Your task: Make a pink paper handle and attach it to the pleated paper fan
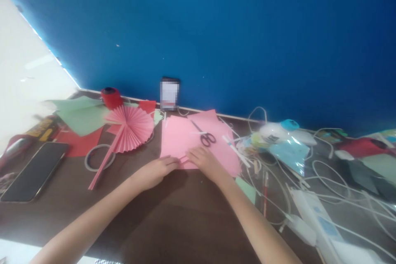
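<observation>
Head view: left hand (156, 172) and right hand (206, 161) apparently pinch the pink paper's (181, 138) folded edge; no writing legible.

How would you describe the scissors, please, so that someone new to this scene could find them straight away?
Start at the blue wall and come down to the brown table, where pink paper sheets lie just beyond both hands. The scissors lie flat on that paper, beyond the right hand. Their dark loop handles and thin blades set them apart from the paper around them.
</observation>
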Available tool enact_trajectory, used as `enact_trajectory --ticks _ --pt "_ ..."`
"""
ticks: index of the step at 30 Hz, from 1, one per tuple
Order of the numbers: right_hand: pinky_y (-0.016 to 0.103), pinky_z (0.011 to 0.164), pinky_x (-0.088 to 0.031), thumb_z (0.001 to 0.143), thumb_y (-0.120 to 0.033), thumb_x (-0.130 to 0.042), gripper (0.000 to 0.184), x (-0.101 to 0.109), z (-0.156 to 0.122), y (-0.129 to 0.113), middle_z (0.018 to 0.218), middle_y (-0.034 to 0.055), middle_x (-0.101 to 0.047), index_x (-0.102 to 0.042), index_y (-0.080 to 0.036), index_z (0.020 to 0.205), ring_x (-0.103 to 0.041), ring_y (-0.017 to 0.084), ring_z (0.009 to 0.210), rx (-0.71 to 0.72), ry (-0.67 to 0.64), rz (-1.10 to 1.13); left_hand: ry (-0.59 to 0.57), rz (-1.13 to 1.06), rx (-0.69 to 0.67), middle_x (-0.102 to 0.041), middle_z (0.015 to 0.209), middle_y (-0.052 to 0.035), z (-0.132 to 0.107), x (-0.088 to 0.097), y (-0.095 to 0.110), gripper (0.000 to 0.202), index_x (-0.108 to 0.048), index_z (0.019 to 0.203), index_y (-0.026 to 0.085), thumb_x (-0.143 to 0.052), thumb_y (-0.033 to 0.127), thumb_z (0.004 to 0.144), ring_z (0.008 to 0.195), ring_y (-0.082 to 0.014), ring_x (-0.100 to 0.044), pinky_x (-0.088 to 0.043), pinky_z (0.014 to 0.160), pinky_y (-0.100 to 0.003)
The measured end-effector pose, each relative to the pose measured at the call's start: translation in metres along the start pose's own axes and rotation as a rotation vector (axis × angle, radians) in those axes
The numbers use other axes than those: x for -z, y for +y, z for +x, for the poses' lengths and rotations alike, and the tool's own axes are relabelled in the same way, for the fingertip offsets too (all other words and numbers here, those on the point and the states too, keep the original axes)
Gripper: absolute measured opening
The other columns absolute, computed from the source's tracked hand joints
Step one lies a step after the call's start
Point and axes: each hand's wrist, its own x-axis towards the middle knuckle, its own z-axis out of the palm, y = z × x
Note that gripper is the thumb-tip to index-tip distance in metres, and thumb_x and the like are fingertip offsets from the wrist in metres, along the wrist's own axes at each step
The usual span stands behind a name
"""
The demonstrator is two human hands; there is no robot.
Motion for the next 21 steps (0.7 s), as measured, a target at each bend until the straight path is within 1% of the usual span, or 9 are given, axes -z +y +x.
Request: enact_trajectory --ticks 2,5,7,9,11,13,16,18,21 --pt "0.037 0.076 -0.043 0.086 -0.007 -0.044 0.025 0.002 -0.003 -0.005 0.097 0.0111 -0.062 -0.056 -0.012 0.107 -0.055 0.022 0.088 0.002 -0.007 -0.050 0.028 0.077 0.005 -0.054 0.122 -0.0084 -0.004 -0.004 -0.002 0.047 -0.047 0.118 0.018 -0.036 -0.003 0.078 0.111 -0.0181 -0.052 -0.042 0.097 -0.036" --pt "0.033 0.065 -0.040 0.086 -0.010 -0.044 0.018 0.004 -0.007 -0.014 0.085 0.0094 -0.060 -0.057 -0.011 0.099 -0.052 0.020 0.076 -0.023 -0.011 -0.093 0.084 0.198 0.009 -0.056 0.120 -0.0122 -0.006 -0.016 0.000 0.035 -0.049 0.115 0.014 -0.040 0.005 0.083 0.111 -0.0213 -0.053 -0.042 0.097 -0.039" --pt "0.032 0.063 -0.039 0.087 -0.011 -0.044 0.015 0.006 -0.008 -0.018 0.080 0.0079 -0.058 -0.058 -0.012 0.091 -0.050 0.019 0.072 -0.040 -0.019 -0.089 0.101 0.252 -0.007 -0.056 0.120 -0.0144 -0.007 -0.024 0.002 0.032 -0.049 0.114 0.011 -0.041 0.006 0.084 0.112 -0.0234 -0.053 -0.043 0.095 -0.040" --pt "0.031 0.062 -0.037 0.087 -0.011 -0.043 0.015 0.008 -0.009 -0.021 0.077 0.0070 -0.056 -0.058 -0.014 0.086 -0.049 0.019 0.071 -0.048 -0.024 -0.099 0.098 0.273 -0.029 -0.057 0.119 -0.0149 -0.007 -0.027 0.002 0.032 -0.049 0.115 0.010 -0.042 0.006 0.083 0.113 -0.0244 -0.052 -0.043 0.095 -0.039" --pt "0.031 0.062 -0.036 0.087 -0.010 -0.042 0.016 0.009 -0.009 -0.023 0.074 0.0068 -0.055 -0.057 -0.013 0.084 -0.048 0.019 0.069 -0.049 -0.012 -0.139 0.094 0.255 -0.026 -0.058 0.119 -0.0138 -0.005 -0.025 -0.001 0.032 -0.049 0.115 0.011 -0.042 0.006 0.084 0.113 -0.0233 -0.052 -0.044 0.094 -0.037" --pt "0.032 0.062 -0.035 0.087 -0.008 -0.041 0.018 0.011 -0.010 -0.025 0.072 0.0064 -0.054 -0.057 -0.013 0.083 -0.047 0.018 0.067 -0.049 0.015 -0.182 0.089 0.223 0.007 -0.059 0.118 -0.0124 -0.003 -0.021 -0.005 0.033 -0.048 0.116 0.014 -0.042 0.007 0.084 0.112 -0.0212 -0.053 -0.046 0.091 -0.034" --pt "0.031 0.061 -0.034 0.087 -0.007 -0.039 0.021 0.012 -0.011 -0.029 0.068 0.0054 -0.054 -0.058 -0.013 0.081 -0.046 0.018 0.063 -0.059 0.060 -0.202 0.093 0.234 0.024 -0.060 0.115 -0.0125 0.003 -0.016 -0.008 0.032 -0.049 0.115 0.014 -0.041 0.007 0.085 0.110 -0.0205 -0.054 -0.047 0.088 -0.034" --pt "0.031 0.061 -0.035 0.088 -0.008 -0.039 0.021 0.011 -0.012 -0.031 0.069 0.0056 -0.055 -0.059 -0.013 0.084 -0.047 0.017 0.064 -0.085 0.087 -0.177 0.099 0.285 -0.031 -0.061 0.112 -0.0144 0.007 -0.015 -0.008 0.029 -0.050 0.112 0.011 -0.041 0.006 0.085 0.109 -0.0220 -0.055 -0.047 0.088 -0.035" --pt "0.031 0.064 -0.037 0.088 -0.007 -0.037 0.024 0.008 -0.013 -0.030 0.084 0.0093 -0.059 -0.057 -0.014 0.098 -0.051 0.019 0.072 -0.143 0.136 -0.135 0.118 0.352 -0.102 -0.061 0.109 -0.0172 0.012 -0.015 -0.006 0.027 -0.050 0.110 0.007 -0.041 0.005 0.085 0.106 -0.0234 -0.056 -0.047 0.087 -0.035"
